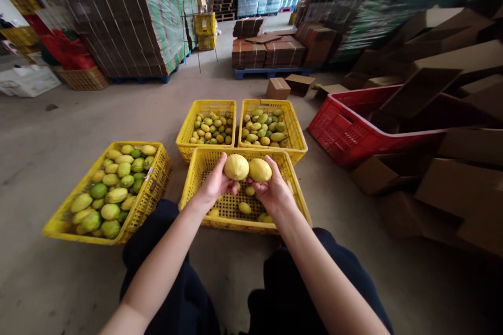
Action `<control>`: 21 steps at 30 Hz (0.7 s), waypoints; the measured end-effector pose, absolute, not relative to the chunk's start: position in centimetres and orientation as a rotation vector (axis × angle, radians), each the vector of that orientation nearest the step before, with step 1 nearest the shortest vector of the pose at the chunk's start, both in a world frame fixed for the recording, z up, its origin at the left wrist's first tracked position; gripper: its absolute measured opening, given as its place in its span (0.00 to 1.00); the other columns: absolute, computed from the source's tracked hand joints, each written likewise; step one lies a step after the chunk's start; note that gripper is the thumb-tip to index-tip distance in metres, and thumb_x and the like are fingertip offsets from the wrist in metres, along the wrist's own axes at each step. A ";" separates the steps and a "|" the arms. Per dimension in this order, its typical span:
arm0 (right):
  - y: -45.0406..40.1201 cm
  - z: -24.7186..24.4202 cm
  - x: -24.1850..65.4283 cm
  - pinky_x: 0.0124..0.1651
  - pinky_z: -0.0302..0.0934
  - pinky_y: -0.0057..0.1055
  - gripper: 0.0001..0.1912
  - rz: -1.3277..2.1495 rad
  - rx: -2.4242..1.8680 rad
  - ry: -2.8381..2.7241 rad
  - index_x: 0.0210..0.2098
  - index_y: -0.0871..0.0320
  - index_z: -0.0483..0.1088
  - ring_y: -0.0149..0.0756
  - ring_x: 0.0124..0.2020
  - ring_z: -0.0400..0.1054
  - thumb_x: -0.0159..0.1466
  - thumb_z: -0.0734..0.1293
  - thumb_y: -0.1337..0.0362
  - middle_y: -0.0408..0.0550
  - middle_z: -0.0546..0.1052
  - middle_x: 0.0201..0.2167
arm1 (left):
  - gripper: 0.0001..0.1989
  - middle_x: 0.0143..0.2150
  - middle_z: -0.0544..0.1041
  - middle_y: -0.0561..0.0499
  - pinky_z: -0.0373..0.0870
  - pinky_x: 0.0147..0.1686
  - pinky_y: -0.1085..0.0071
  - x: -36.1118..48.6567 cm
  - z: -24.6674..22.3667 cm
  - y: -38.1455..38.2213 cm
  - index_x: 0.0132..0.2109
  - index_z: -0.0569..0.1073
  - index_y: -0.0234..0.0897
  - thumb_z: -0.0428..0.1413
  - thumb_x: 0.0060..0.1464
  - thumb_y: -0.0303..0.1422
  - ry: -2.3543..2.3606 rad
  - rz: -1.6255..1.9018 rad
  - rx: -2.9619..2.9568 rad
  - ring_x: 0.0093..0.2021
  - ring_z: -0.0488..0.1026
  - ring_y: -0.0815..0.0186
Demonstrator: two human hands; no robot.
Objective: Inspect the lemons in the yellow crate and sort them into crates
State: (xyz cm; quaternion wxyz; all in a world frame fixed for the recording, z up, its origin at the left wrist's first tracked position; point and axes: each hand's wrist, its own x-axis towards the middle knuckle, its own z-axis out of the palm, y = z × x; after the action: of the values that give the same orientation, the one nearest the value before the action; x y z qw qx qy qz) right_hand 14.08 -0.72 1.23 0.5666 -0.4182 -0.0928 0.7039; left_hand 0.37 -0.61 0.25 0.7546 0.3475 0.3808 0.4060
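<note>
Two lemons: held over the front crate, twelve o'clock from you.
Left hand: your fingers grasp one.
Right hand: your fingers grasp the other.
Fruit below: may bruise if either grip loosens.

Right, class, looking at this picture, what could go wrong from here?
The left hand and right hand each hold a yellow fruit over the front crate; if either grip slips, it might drop and bruise the loose fruits inside. The left crate, piled with green and yellow fruits, stands close to the person's left leg, so a knock could roll some out.
</note>
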 end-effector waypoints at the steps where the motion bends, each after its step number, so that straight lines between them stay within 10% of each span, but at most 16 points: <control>1: -0.7 1.3 14.1 0.10 0.58 0.17 0.12 1.652 -0.986 -0.216 0.26 0.60 0.68 0.26 0.11 0.64 0.62 0.64 0.60 0.42 0.73 0.14 | 0.33 0.25 0.73 0.49 0.59 0.17 0.76 0.4 0.3 -0.6 0.46 0.72 0.33 0.41 0.55 0.57 0.830 0.886 0.754 0.15 0.63 0.74; 21: -1.0 1.3 14.0 0.15 0.61 0.19 0.10 1.675 -0.904 -0.301 0.33 0.61 0.72 0.26 0.18 0.67 0.59 0.64 0.60 0.42 0.76 0.23 | 0.25 0.25 0.73 0.48 0.61 0.18 0.75 0.7 0.8 -0.4 0.43 0.72 0.31 0.43 0.58 0.49 0.818 0.929 0.572 0.17 0.64 0.72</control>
State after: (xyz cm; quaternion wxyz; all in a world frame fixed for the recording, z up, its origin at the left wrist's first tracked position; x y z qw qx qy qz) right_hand 14.01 -0.97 1.33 0.5706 -0.3852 -0.1282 0.7139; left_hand 0.68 -0.44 0.79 0.7766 0.2642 0.3781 0.4292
